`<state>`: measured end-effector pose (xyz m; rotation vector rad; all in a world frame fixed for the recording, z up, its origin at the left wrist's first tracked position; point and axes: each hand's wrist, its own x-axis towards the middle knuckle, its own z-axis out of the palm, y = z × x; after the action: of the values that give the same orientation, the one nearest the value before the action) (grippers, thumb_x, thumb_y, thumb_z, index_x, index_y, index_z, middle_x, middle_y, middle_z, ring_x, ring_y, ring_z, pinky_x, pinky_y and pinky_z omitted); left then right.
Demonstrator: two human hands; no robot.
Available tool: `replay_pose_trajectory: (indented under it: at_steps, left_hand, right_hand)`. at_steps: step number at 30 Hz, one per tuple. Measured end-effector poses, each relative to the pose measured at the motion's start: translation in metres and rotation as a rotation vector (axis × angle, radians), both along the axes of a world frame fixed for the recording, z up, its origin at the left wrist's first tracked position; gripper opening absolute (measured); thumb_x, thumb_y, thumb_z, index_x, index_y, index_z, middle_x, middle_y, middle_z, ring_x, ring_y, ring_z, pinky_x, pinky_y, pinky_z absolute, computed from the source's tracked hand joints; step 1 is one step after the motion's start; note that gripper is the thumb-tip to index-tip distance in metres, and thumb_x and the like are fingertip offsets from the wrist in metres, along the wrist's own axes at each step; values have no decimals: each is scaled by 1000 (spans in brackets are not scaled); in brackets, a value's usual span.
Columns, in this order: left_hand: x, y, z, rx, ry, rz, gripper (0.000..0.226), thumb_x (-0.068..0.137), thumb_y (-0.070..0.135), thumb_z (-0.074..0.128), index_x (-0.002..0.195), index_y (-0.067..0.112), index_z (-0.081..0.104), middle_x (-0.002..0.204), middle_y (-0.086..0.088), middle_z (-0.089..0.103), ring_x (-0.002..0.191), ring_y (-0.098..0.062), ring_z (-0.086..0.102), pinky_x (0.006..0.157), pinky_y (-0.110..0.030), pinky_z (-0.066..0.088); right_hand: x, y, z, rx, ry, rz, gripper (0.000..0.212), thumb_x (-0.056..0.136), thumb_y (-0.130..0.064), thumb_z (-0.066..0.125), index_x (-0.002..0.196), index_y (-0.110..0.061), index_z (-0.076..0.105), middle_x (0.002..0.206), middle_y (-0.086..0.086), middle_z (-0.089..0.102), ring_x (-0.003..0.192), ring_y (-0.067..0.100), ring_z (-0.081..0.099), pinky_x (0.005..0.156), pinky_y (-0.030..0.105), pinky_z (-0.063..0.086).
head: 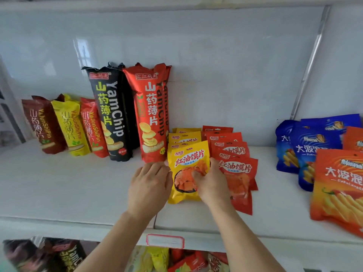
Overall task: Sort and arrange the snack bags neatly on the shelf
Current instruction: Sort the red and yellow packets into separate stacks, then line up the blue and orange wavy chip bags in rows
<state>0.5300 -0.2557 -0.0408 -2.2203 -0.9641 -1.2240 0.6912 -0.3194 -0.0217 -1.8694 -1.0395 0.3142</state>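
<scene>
A yellow snack bag (186, 160) stands at the front of a row of yellow bags in the middle of the white shelf (68, 189). My right hand (212, 183) grips its right edge, thumb across the front. My left hand (150, 185) rests flat against its left side with fingers straight. A row of red bags (238, 171) of the same snack stands just to the right, behind my right hand. Tall red (151, 114) and black (112, 114) YamChip bags stand upright to the left.
Small brown, yellow and red chip bags (68, 124) lean at the far left. Blue (308, 146) and orange (339, 185) bags fill the right end. A lower shelf (59, 256) holds more bags. A price tag holder (165, 241) sits on the shelf's front edge.
</scene>
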Motion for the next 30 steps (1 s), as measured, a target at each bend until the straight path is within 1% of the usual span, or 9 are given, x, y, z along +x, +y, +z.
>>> replay_pose_trajectory:
  at_steps: [2,6,9,12,16,19,22,26,30]
  left_hand:
    - [-5,4,-3,-24,-1,-38,26,94,27,53,83,14,73,85,0,70,78,-25,66,66,-36,52]
    - [-7,8,-8,-62,-3,-87,21,91,25,58,83,14,74,88,0,72,81,-23,68,68,-35,54]
    - [-4,10,-8,-79,5,-105,23,92,27,57,82,15,73,88,0,72,79,-23,67,67,-34,53]
    - [1,11,-9,-91,35,-126,31,94,29,48,82,15,73,87,0,71,80,-23,67,68,-35,53]
    - [11,10,-8,-101,80,-163,31,95,27,47,81,15,71,84,-1,69,78,-25,66,67,-35,53]
    - [25,6,-7,-90,100,-202,31,94,27,47,80,13,70,84,-3,69,78,-27,66,68,-37,52]
    - [50,-6,-6,-63,113,-240,29,93,26,49,78,12,70,81,-4,68,77,-28,65,67,-38,51]
    - [96,-35,-2,-56,99,-310,25,93,24,53,80,12,71,84,-4,70,79,-28,66,68,-38,52]
    - [151,-68,3,-49,116,-364,20,92,22,58,81,13,71,83,-4,69,78,-28,65,68,-37,51]
  right_hand:
    - [-12,9,-4,-28,-35,-58,56,94,-27,62,142,-15,36,126,7,65,116,33,61,94,41,49]
    - [-28,21,-10,-98,-193,-119,38,94,-28,62,126,-15,45,122,7,63,107,30,64,81,35,50]
    - [-36,22,-11,-207,-408,-199,36,94,-38,60,122,-15,54,120,9,56,107,30,60,83,36,48]
    - [-36,20,-12,-215,-612,-304,32,93,-43,58,113,-18,61,116,7,56,108,29,54,90,39,44]
    - [-24,10,-11,-226,-653,-309,28,96,-37,52,116,-20,62,117,6,58,112,29,51,91,40,41]
    - [-5,-10,-8,-250,-688,-283,26,96,-30,49,113,-16,63,116,8,61,109,31,54,91,42,43]
    - [20,-40,-1,-304,-742,-260,29,98,-32,47,115,-14,62,120,8,62,110,31,55,92,42,42]
    - [65,-87,9,-340,-787,-297,32,99,-39,45,115,-16,62,116,6,63,106,28,56,85,38,42]
    - [121,-135,17,-282,-782,-387,30,97,-37,51,114,-17,66,112,6,64,102,30,56,83,39,43]
